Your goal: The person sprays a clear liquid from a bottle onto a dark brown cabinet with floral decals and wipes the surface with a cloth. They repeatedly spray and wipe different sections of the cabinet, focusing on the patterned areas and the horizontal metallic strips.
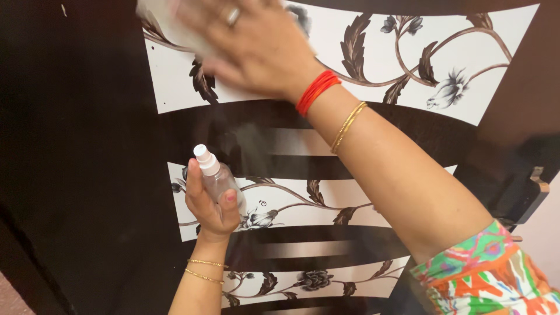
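Note:
My left hand (209,201) grips a small clear spray bottle (217,178) with a white nozzle, held upright in front of a dark glossy door. My right hand (256,46) presses a white cloth (166,26) flat against the top white floral panel (373,64) of the door; the hand is blurred by motion and covers most of the cloth. A ring is on one finger, and red thread and gold bangles circle the right wrist.
The dark door (87,175) has white bands with brown leaf-and-flower patterns (303,201) and shiny dark stripes between them. A metal latch (536,178) sits at the door's right edge. A pale wall shows at the far right.

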